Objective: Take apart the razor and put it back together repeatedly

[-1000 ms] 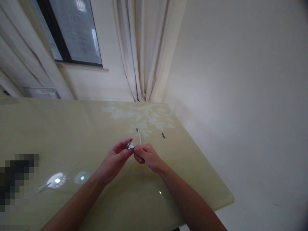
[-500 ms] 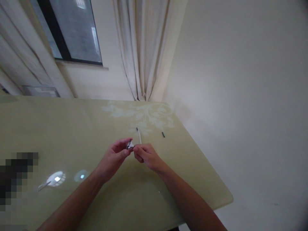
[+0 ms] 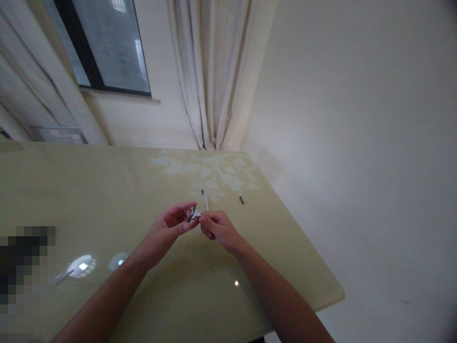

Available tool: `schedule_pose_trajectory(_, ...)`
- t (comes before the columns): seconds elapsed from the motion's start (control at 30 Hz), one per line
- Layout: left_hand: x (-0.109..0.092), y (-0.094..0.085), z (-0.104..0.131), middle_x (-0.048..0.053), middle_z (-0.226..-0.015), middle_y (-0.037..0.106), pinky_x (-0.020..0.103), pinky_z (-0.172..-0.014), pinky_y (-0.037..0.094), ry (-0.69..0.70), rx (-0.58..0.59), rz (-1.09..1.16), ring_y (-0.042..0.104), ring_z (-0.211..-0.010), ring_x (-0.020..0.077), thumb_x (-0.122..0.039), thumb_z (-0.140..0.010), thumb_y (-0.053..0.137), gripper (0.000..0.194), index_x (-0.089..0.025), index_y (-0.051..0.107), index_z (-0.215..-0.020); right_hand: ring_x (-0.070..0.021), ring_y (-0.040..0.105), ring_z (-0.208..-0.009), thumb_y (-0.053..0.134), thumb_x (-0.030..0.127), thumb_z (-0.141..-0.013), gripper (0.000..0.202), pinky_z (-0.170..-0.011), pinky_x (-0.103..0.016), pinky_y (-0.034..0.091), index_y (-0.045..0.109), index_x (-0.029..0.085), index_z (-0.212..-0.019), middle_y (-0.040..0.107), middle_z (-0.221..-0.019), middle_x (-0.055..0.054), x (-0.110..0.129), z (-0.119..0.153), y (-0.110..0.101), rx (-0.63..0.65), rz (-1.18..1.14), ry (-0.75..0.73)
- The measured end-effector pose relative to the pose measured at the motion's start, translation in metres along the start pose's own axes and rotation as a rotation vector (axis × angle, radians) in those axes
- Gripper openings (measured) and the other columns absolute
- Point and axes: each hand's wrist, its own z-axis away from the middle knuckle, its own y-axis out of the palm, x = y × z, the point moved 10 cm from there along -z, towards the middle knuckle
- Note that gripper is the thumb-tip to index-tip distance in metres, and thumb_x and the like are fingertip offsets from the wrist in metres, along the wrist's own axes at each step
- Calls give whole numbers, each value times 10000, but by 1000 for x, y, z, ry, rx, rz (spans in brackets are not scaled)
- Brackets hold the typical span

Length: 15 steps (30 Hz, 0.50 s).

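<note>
A small dark-and-white piece with a shiny part [image 3: 193, 215] is held up between my hands, above the table; its exact kind is too small to make out. My left hand [image 3: 167, 231] pinches its left side, thumb below and fingers curled over the top. Fingers folded, my right hand [image 3: 218, 227] closes on its right end, where the fingertips cover part of it. Just beyond my right hand shows a thin white stick-like thing with a dark tip [image 3: 205, 199], its near end hidden behind the fingers. Farther right a short dark strip [image 3: 242, 200] lies on the table.
The glossy pale-green table [image 3: 285, 247] has a white floral pattern near its far corner and bright light reflections. A thin light stick [image 3: 64, 276] lies at the left beside a blurred-out dark patch [image 3: 24, 257]. A wall, curtains [image 3: 214, 71] and a window stand beyond.
Both hands stay at almost the same spot, still gripping the small piece. The left fingers and the piece have shifted very slightly; the view has moved a little.
</note>
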Motion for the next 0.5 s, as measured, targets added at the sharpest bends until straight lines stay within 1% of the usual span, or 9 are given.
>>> schedule_pose_trajectory(0.13,4,-4,-1,48,-985,781,286,-862,540,1,-10,-69,693,-904,178,-286,-711,914,444,-249,787,-1135,-74,285,-490,678,616,-888,480,-471,-240,218,595,175,-720,375,-552,74,-3,0,-1,-17,21,26)
schedule_pose_trajectory(0.23,4,-9,-2,46,-975,778,283,-862,545,28,-40,-95,689,-905,177,-283,-701,918,429,-247,794,-1109,-85,297,-515,650,633,-904,501,-493,-247,231,556,185,-699,368,-567,68,-2,1,-3,-32,89,13)
schedule_pose_trajectory(0.3,5,-11,-3,48,-967,770,285,-863,545,40,-48,-103,684,-906,177,-289,-695,922,434,-243,796,-1108,-93,321,-545,623,616,-931,492,-521,-250,247,564,184,-703,378,-589,57,3,2,-4,-48,171,-25)
schedule_pose_trajectory(0.43,3,-14,-4,36,-927,736,268,-836,540,52,-42,-147,660,-874,160,-274,-681,928,441,-240,803,-1102,-110,381,-616,580,536,-986,419,-586,-255,277,668,173,-799,441,-648,37,15,4,-6,-94,369,-113)
schedule_pose_trajectory(0.5,-1,-15,-3,17,-879,699,259,-813,539,64,-44,-171,645,-841,148,-264,-671,931,426,-238,810,-1079,-112,399,-635,569,509,-1001,399,-608,-254,285,694,172,-829,469,-669,33,19,5,-6,-103,423,-144)
